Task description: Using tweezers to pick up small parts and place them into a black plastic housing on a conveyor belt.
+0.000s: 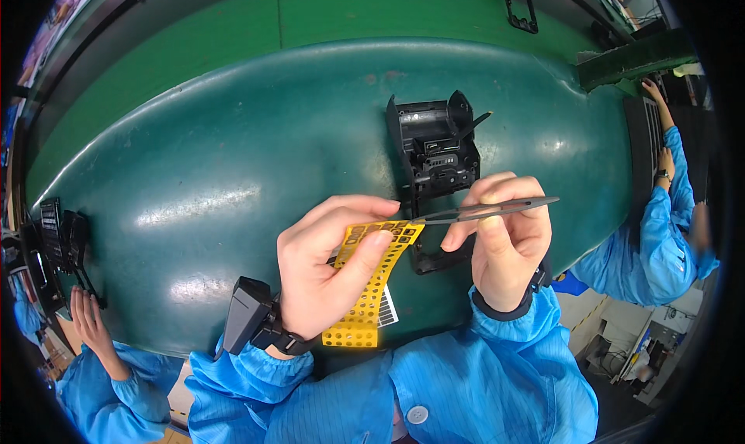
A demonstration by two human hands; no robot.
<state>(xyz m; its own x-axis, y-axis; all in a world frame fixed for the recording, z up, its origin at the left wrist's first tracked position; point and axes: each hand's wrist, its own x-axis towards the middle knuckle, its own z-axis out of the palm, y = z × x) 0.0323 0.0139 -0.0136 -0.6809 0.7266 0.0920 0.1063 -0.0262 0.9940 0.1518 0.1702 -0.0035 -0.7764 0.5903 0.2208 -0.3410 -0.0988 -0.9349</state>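
Between the thumb and fingers of my left hand (330, 261) is a yellow sticker sheet (363, 312) with rows of punched shapes, its lower end hanging down. My right hand (508, 238) pinches dark tweezers (516, 206), whose tips point left and meet the sheet's upper right corner. Whether a piece sits between the tips is too small to tell. Just beyond my hands lies a black plastic housing (446, 153) with an open cavity and a thin arm sticking out to the right. A black frame part (431, 261) is partly hidden behind my right hand.
A white sheet with black bars (388, 308) lies under the yellow one. A co-worker's hand (91, 320) is near black parts (62, 234) at the left; another person in blue (656, 234) works at the right. A black frame (521, 5) rests on the green conveyor surface (349, 13) beyond.
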